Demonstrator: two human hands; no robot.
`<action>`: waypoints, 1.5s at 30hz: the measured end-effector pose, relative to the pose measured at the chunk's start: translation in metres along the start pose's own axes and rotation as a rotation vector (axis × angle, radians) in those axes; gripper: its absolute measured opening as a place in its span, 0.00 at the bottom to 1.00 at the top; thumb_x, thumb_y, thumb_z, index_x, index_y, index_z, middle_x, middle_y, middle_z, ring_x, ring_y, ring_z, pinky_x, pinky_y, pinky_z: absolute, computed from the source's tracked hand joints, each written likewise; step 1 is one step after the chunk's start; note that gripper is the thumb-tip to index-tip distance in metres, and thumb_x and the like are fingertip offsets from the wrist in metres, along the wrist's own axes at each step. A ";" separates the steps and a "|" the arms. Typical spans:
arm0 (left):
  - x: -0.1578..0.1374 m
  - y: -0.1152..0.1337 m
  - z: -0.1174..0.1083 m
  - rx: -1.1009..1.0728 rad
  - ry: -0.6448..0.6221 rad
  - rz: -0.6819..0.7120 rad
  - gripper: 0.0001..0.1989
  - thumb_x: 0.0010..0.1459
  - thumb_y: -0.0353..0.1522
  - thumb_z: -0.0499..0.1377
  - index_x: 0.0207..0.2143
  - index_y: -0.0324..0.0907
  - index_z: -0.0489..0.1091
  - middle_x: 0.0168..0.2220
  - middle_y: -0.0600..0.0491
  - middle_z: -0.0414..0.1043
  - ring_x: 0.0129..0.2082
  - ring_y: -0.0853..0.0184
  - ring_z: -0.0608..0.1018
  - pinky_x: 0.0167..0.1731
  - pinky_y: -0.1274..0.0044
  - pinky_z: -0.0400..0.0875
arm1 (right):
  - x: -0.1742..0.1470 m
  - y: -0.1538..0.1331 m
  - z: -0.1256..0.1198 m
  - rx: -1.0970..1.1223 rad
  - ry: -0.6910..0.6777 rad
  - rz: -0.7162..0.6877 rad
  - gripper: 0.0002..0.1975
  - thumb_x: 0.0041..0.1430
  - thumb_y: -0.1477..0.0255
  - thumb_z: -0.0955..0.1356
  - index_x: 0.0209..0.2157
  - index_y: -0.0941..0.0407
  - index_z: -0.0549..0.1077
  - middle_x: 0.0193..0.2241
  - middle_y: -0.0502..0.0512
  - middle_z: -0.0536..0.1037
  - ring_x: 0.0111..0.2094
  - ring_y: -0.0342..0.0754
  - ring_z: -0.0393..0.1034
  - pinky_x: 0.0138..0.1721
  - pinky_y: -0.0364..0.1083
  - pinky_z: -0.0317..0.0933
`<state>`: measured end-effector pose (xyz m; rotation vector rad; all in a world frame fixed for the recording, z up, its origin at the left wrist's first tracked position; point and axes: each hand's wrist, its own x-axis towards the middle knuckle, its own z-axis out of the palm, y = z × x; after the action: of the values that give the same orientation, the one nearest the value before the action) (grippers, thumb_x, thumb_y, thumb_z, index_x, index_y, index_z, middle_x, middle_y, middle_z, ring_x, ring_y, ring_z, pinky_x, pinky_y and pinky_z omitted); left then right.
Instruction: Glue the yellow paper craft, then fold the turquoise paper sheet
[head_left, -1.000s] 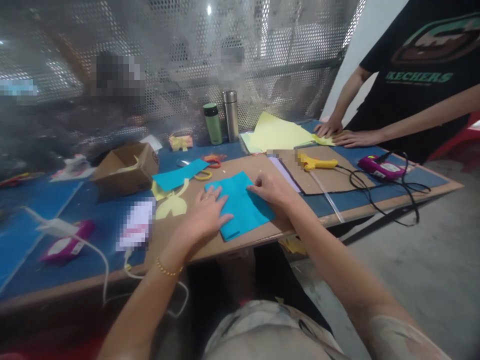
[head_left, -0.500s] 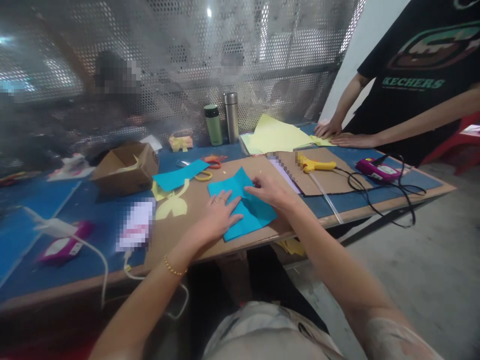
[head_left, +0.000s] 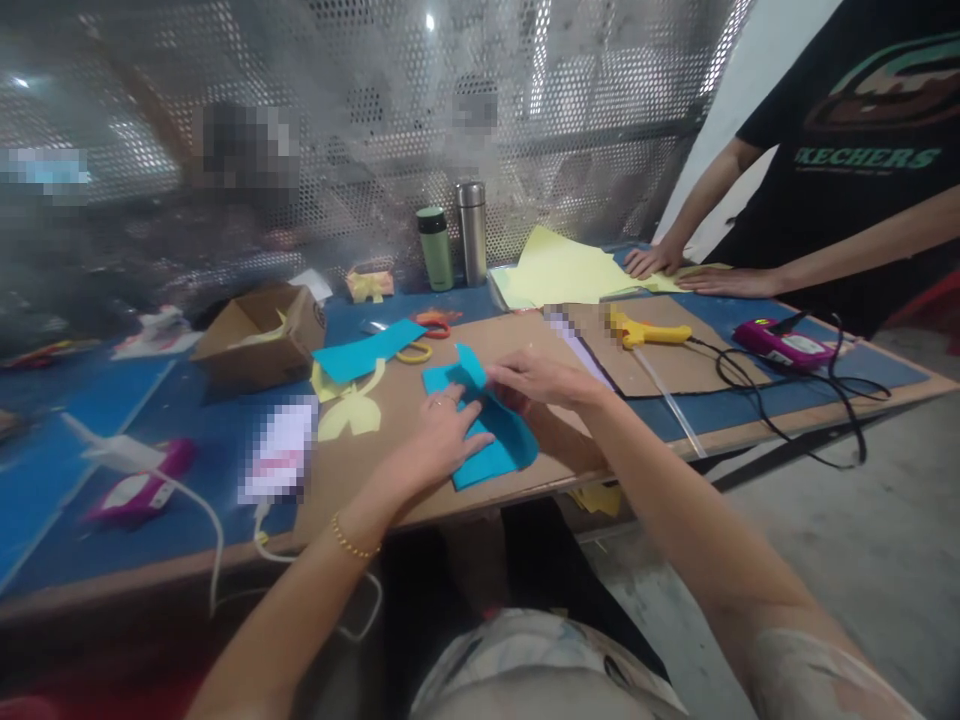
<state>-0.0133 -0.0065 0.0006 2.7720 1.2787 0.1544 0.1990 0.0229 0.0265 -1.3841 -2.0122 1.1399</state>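
A sheet of blue paper [head_left: 499,452] lies on the brown cardboard in front of me, its right side lifted and curling over to the left. My left hand [head_left: 448,432] rests on the sheet with fingers spread, pressing it down. The raised edge is pinched in my right hand [head_left: 536,380], whose fingertips are partly hidden by the paper. To the left of the sheet are a blue paper strip [head_left: 367,350], a pale yellow paper cutout [head_left: 351,415] and scissors [head_left: 415,352] with orange and yellow handles, partly under the strip.
Cardboard [head_left: 390,450] covers the table's middle. A yellow glue gun [head_left: 652,332] with a black cord lies at right, near a purple box [head_left: 784,345]. Two bottles [head_left: 472,235] stand behind, and a cardboard box [head_left: 259,340] at left. A co-worker's hands [head_left: 727,282] press yellow paper.
My right hand has lifted the right side of the blue paper and brought it leftward, so the sheet now curls over. My left hand stays on the sheet. The view has shifted slightly.
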 end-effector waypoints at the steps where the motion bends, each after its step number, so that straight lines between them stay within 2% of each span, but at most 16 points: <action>1: 0.000 0.000 0.000 0.004 0.000 -0.001 0.24 0.69 0.44 0.55 0.59 0.39 0.71 0.64 0.35 0.64 0.66 0.45 0.66 0.64 0.52 0.63 | -0.001 0.004 0.001 0.003 -0.005 -0.028 0.16 0.72 0.68 0.62 0.34 0.59 0.77 0.25 0.51 0.76 0.26 0.44 0.71 0.27 0.40 0.65; 6: -0.002 -0.002 -0.003 -0.090 0.013 -0.008 0.18 0.68 0.40 0.57 0.55 0.40 0.70 0.63 0.38 0.65 0.64 0.49 0.67 0.65 0.56 0.63 | -0.010 0.022 0.019 -0.331 0.087 -0.270 0.16 0.68 0.78 0.62 0.45 0.57 0.81 0.42 0.58 0.81 0.42 0.48 0.74 0.45 0.45 0.65; 9: -0.003 -0.008 -0.004 -0.215 0.070 -0.070 0.17 0.68 0.37 0.57 0.55 0.41 0.69 0.59 0.41 0.65 0.59 0.54 0.72 0.63 0.58 0.67 | -0.018 0.025 0.030 -0.547 0.156 -0.302 0.17 0.69 0.77 0.62 0.50 0.59 0.80 0.42 0.62 0.78 0.41 0.50 0.72 0.43 0.46 0.63; 12: -0.002 -0.014 -0.003 -0.261 0.137 -0.174 0.27 0.64 0.36 0.60 0.63 0.38 0.62 0.61 0.39 0.62 0.61 0.52 0.72 0.64 0.57 0.66 | -0.021 0.030 0.039 -0.630 0.180 -0.338 0.16 0.70 0.76 0.62 0.50 0.61 0.80 0.41 0.63 0.75 0.38 0.50 0.69 0.41 0.47 0.61; 14: 0.000 -0.016 -0.001 -0.264 0.144 -0.198 0.33 0.65 0.35 0.59 0.69 0.36 0.55 0.63 0.36 0.60 0.64 0.51 0.69 0.66 0.56 0.63 | -0.022 0.034 0.044 -0.635 0.215 -0.363 0.15 0.71 0.75 0.62 0.49 0.60 0.79 0.41 0.62 0.74 0.37 0.50 0.68 0.40 0.47 0.61; 15: 0.001 -0.017 0.001 -0.262 0.136 -0.193 0.32 0.67 0.35 0.56 0.70 0.35 0.55 0.64 0.36 0.61 0.65 0.51 0.69 0.66 0.56 0.63 | -0.023 0.035 0.045 -0.634 0.238 -0.366 0.15 0.71 0.74 0.62 0.49 0.59 0.80 0.41 0.62 0.73 0.37 0.50 0.67 0.40 0.48 0.61; 18: 0.004 -0.020 0.002 -0.223 0.095 -0.157 0.24 0.71 0.33 0.47 0.66 0.36 0.63 0.64 0.36 0.65 0.63 0.55 0.71 0.65 0.59 0.64 | -0.027 0.039 0.047 -0.634 0.276 -0.353 0.16 0.72 0.75 0.62 0.49 0.58 0.80 0.39 0.60 0.73 0.36 0.49 0.67 0.40 0.48 0.61; 21: 0.007 -0.023 0.000 -0.094 0.033 -0.115 0.23 0.71 0.33 0.46 0.63 0.39 0.68 0.68 0.38 0.64 0.67 0.53 0.68 0.66 0.59 0.63 | -0.033 0.036 0.042 -0.623 0.271 -0.360 0.17 0.72 0.77 0.61 0.49 0.58 0.81 0.39 0.60 0.74 0.38 0.51 0.68 0.42 0.48 0.63; 24: 0.009 -0.022 -0.001 0.019 -0.021 -0.059 0.24 0.71 0.32 0.47 0.65 0.42 0.67 0.70 0.41 0.63 0.71 0.53 0.64 0.67 0.57 0.59 | -0.029 0.028 0.033 -0.636 0.308 -0.399 0.17 0.71 0.78 0.61 0.49 0.58 0.80 0.46 0.66 0.77 0.47 0.55 0.70 0.50 0.53 0.64; 28: 0.011 -0.019 0.001 0.061 -0.029 -0.072 0.25 0.70 0.29 0.46 0.67 0.39 0.65 0.70 0.39 0.63 0.72 0.56 0.63 0.68 0.59 0.57 | -0.002 0.018 0.028 -0.723 0.257 -0.419 0.21 0.72 0.79 0.59 0.60 0.56 0.73 0.63 0.65 0.73 0.63 0.57 0.65 0.62 0.58 0.59; 30: 0.011 -0.017 0.003 0.070 -0.035 -0.087 0.26 0.71 0.28 0.44 0.68 0.37 0.64 0.70 0.38 0.62 0.72 0.56 0.62 0.68 0.59 0.58 | 0.010 0.015 0.029 -0.751 0.197 -0.371 0.20 0.72 0.78 0.60 0.60 0.58 0.73 0.64 0.66 0.72 0.66 0.57 0.63 0.64 0.59 0.58; 32: 0.010 -0.016 0.006 0.078 -0.029 -0.086 0.26 0.71 0.28 0.44 0.68 0.37 0.63 0.70 0.38 0.62 0.72 0.55 0.62 0.68 0.59 0.59 | 0.012 0.014 0.031 -0.764 0.212 -0.325 0.19 0.72 0.77 0.60 0.59 0.59 0.74 0.65 0.69 0.71 0.67 0.58 0.62 0.64 0.61 0.59; 35: 0.007 -0.010 0.013 0.082 0.015 -0.066 0.26 0.71 0.28 0.44 0.67 0.37 0.65 0.70 0.37 0.62 0.71 0.52 0.64 0.66 0.56 0.62 | -0.009 0.018 0.035 -0.722 0.321 -0.354 0.22 0.72 0.79 0.59 0.60 0.58 0.73 0.64 0.70 0.71 0.65 0.59 0.65 0.64 0.63 0.59; 39: 0.000 0.004 0.022 0.098 0.077 -0.037 0.26 0.70 0.26 0.44 0.66 0.37 0.66 0.68 0.36 0.65 0.68 0.50 0.67 0.64 0.53 0.65 | -0.050 0.035 0.042 -0.578 0.267 -0.479 0.22 0.70 0.79 0.61 0.60 0.56 0.74 0.59 0.66 0.77 0.58 0.56 0.71 0.60 0.59 0.64; 42: -0.005 0.006 0.016 0.025 0.080 -0.008 0.25 0.71 0.28 0.44 0.65 0.42 0.66 0.68 0.41 0.66 0.67 0.53 0.69 0.64 0.57 0.66 | -0.064 0.047 0.047 -0.513 0.269 -0.528 0.23 0.67 0.79 0.64 0.61 0.56 0.73 0.61 0.66 0.75 0.62 0.56 0.68 0.63 0.60 0.61; 45: -0.007 -0.003 0.000 -0.054 0.125 -0.079 0.24 0.72 0.31 0.43 0.63 0.44 0.69 0.64 0.43 0.68 0.62 0.57 0.72 0.61 0.63 0.69 | -0.064 0.051 0.049 -0.495 0.275 -0.511 0.23 0.67 0.78 0.64 0.62 0.56 0.73 0.61 0.65 0.75 0.64 0.56 0.66 0.65 0.60 0.58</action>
<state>-0.0203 -0.0098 -0.0006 2.6999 1.3877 0.3567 0.2166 -0.0462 -0.0372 -1.0482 -2.3285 0.2265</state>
